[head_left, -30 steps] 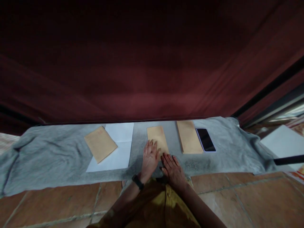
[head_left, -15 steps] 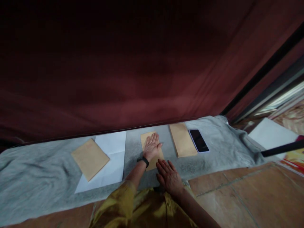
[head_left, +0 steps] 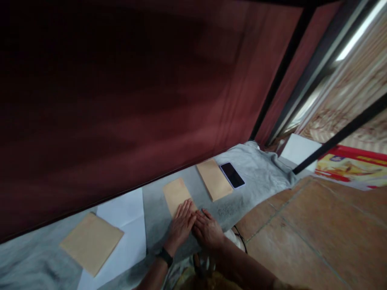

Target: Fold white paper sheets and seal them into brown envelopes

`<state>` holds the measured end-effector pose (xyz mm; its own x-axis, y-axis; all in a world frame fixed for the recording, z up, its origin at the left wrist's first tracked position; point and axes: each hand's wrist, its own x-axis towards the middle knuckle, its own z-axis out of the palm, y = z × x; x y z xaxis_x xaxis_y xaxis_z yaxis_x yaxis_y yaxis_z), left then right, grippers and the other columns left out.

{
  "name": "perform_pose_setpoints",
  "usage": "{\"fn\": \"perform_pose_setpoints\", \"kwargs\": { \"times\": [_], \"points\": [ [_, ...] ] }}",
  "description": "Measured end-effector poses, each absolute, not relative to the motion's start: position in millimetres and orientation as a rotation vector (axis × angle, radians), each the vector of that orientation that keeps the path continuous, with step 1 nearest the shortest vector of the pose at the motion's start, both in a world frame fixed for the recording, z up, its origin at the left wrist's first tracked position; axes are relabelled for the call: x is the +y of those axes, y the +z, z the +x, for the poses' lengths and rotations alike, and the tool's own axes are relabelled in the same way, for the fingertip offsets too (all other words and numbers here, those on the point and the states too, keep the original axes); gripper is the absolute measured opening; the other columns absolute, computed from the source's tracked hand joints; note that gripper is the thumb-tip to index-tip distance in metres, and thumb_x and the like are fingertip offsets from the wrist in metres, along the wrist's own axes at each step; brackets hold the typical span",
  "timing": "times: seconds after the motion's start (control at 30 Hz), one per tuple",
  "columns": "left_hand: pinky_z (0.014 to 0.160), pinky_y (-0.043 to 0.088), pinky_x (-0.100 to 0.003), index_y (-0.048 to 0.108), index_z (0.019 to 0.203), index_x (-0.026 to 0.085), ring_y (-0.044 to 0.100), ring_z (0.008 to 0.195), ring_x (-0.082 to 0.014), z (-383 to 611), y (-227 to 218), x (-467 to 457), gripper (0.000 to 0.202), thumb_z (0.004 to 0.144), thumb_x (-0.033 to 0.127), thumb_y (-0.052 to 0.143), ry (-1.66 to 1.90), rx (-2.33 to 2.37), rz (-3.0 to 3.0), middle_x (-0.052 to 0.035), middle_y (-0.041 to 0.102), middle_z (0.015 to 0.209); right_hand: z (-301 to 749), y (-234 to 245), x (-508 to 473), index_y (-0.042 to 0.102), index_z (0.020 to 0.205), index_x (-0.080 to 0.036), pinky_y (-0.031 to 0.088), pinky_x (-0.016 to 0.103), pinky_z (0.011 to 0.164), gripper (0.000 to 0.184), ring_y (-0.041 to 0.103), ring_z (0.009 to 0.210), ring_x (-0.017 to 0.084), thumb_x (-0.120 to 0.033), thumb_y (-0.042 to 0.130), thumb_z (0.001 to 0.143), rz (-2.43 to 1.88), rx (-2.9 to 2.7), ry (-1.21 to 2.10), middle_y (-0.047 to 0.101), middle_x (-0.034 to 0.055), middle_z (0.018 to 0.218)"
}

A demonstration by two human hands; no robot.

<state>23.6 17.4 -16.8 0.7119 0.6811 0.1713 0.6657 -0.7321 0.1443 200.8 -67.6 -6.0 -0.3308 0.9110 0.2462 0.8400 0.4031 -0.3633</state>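
Note:
A brown paper envelope (head_left: 177, 192) with faint red print near its far corner lies flat on a grey cloth (head_left: 157, 205). My left hand (head_left: 182, 219), a black band on its wrist, rests palm down over the envelope's near part, fingers stretched out. Beside it, my right hand (head_left: 208, 228) lies low at the near right corner, its fingertips meeting the left hand. Its fingers look extended, and the near edge of the envelope is hidden under both hands. A stack of brown envelopes (head_left: 214, 180) lies to the right, next to a dark-screened phone (head_left: 232, 175).
On the left, more brown envelopes (head_left: 92, 243) overlap a creased white sheet (head_left: 130, 225). A dark red panel (head_left: 136, 121) rises behind the cloth. A black bar (head_left: 338, 135), a white box (head_left: 299, 151) and a red-yellow carton (head_left: 350, 165) are at right, above tiled floor (head_left: 326, 217).
My left hand has slid from the envelope's middle toward its near end. My right hand has come in against it. The view has turned to the right.

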Motion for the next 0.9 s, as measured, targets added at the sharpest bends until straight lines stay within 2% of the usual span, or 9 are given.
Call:
{"fn": "perform_pose_setpoints", "kwargs": {
  "times": [0.17, 0.3, 0.53, 0.63, 0.8, 0.9],
  "points": [
    [0.119, 0.037, -0.043, 0.020, 0.164, 0.018, 0.044, 0.147, -0.0223, -6.1, -30.6, -15.9, 0.066, 0.102, 0.033, 0.036, 0.441, 1.130, 3.028, -0.0109, 0.045, 0.160, 206.6, 3.8, -68.1, 0.049, 0.149, -0.022, 0.031, 0.038, 0.124, 0.046, 0.048, 0.141, 0.017, -0.039, 0.046, 0.106, -1.497, -2.253, 0.242, 0.056, 0.0060, 0.152],
    [0.117, 0.040, -0.044, 0.008, 0.166, 0.024, 0.050, 0.143, -0.0237, -20.7, -37.4, -29.5, 0.076, 0.096, 0.027, 0.039, 0.512, 1.019, 3.156, -0.0086, 0.049, 0.157, 208.7, 10.0, -69.1, 0.050, 0.148, -0.021, 0.031, 0.037, 0.123, 0.047, 0.048, 0.142, 0.016, -0.043, 0.045, 0.106, -1.504, -2.247, 0.252, 0.055, 0.0051, 0.153],
    [0.115, 0.041, -0.045, 0.006, 0.166, 0.018, 0.052, 0.141, -0.0263, -22.5, -32.5, -36.9, 0.078, 0.097, 0.031, 0.041, 0.590, 1.041, 3.178, -0.0131, 0.049, 0.157, 209.5, 10.7, -71.5, 0.049, 0.150, -0.022, 0.031, 0.037, 0.123, 0.050, 0.048, 0.142, 0.017, -0.044, 0.045, 0.105, -1.535, -2.243, 0.275, 0.053, 0.0046, 0.155],
    [0.118, 0.041, -0.046, 0.012, 0.165, 0.015, 0.049, 0.144, -0.0264, -27.7, -27.5, -48.3, 0.074, 0.099, 0.033, 0.043, 0.473, 1.112, 3.130, -0.0144, 0.046, 0.158, 204.6, 4.0, -69.8, 0.053, 0.147, -0.023, 0.031, 0.041, 0.123, 0.046, 0.049, 0.141, 0.018, -0.042, 0.045, 0.106, -1.547, -2.247, 0.230, 0.054, 0.0053, 0.155],
    [0.116, 0.044, -0.047, 0.047, 0.151, 0.009, 0.049, 0.143, -0.0298, -27.1, -16.6, -64.0, 0.061, 0.102, 0.046, 0.042, 0.243, 1.244, 2.975, -0.0186, 0.051, 0.154, 183.9, -2.4, -45.3, 0.057, 0.142, -0.022, 0.031, 0.044, 0.123, 0.041, 0.047, 0.143, 0.018, -0.039, 0.041, 0.108, -1.480, -2.276, 0.210, 0.054, 0.0065, 0.154],
    [0.119, 0.040, -0.048, 0.047, 0.151, 0.008, 0.043, 0.147, -0.0302, -22.4, -8.9, -67.6, 0.063, 0.102, 0.048, 0.044, 0.205, 1.253, 2.867, -0.0194, 0.049, 0.156, 173.5, -2.8, -21.2, 0.053, 0.145, -0.022, 0.031, 0.046, 0.122, 0.042, 0.044, 0.146, 0.020, -0.038, 0.042, 0.108, -1.445, -2.330, 0.192, 0.049, 0.0075, 0.158]
  ]
}}
